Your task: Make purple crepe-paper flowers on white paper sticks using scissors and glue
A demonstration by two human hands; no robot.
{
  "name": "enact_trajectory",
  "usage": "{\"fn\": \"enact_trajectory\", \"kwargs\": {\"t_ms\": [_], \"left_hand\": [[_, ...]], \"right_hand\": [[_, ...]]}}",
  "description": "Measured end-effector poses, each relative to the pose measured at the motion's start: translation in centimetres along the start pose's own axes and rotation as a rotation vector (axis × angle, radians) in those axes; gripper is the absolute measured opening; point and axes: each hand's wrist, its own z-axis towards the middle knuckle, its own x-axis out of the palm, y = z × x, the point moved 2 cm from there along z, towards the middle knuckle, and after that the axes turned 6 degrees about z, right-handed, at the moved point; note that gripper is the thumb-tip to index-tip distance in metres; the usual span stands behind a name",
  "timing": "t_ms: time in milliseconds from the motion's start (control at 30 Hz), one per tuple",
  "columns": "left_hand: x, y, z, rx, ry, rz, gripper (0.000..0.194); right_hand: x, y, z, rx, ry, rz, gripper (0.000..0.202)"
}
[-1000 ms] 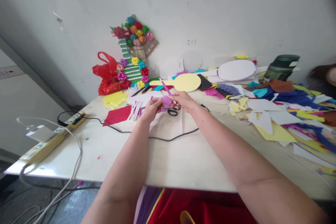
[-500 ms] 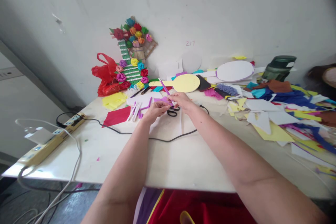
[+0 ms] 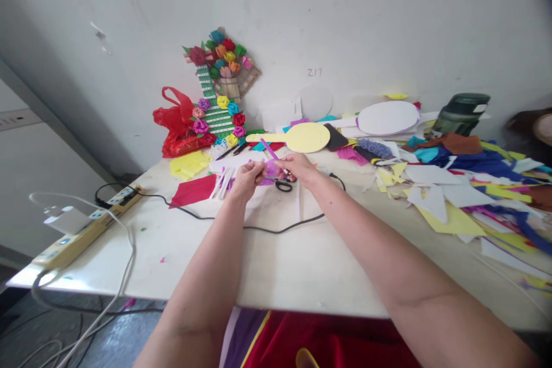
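Observation:
My right hand [image 3: 298, 167] is closed on a thin purple stick [image 3: 269, 149] that slants up and to the left. To its left, my left hand [image 3: 249, 178] has its fingertips pinched together; what they hold, if anything, is too small to make out. Purple paper [image 3: 271, 169] shows between the hands. Black-handled scissors [image 3: 283, 186] lie just below my right hand. Left of my left hand are several white sticks [image 3: 223, 183] with purple pieces among them, beside a red sheet [image 3: 193, 190].
A black cable [image 3: 276, 231] crosses the table nearer me. A power strip [image 3: 86, 230] lies at the left. Behind are a yellow paddle shape [image 3: 307, 137], a red bag [image 3: 179, 121] and a paper-flower guitar [image 3: 215, 118]. Scraps [image 3: 448, 201] and a green bottle [image 3: 461, 115] are at right.
My left hand has moved slightly left, away from my right hand, and the gap between them has widened. The purple stick stays in my right hand.

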Motion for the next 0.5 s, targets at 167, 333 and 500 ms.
{"fn": "enact_trajectory", "kwargs": {"t_ms": [167,333,500], "left_hand": [[0.27,-0.07,-0.06,-0.007,0.06,-0.016,0.025],[0.41,-0.21,-0.11,-0.027,0.051,0.0,0.031],[0.49,-0.08,-0.03,-0.012,-0.047,0.022,0.037]], "right_hand": [[-0.17,-0.32,0.28,0.007,0.024,0.03,0.016],[-0.26,-0.35,0.21,0.034,0.074,0.073,0.017],[-0.28,-0.42,0.16,0.066,0.114,0.1,0.014]]}}
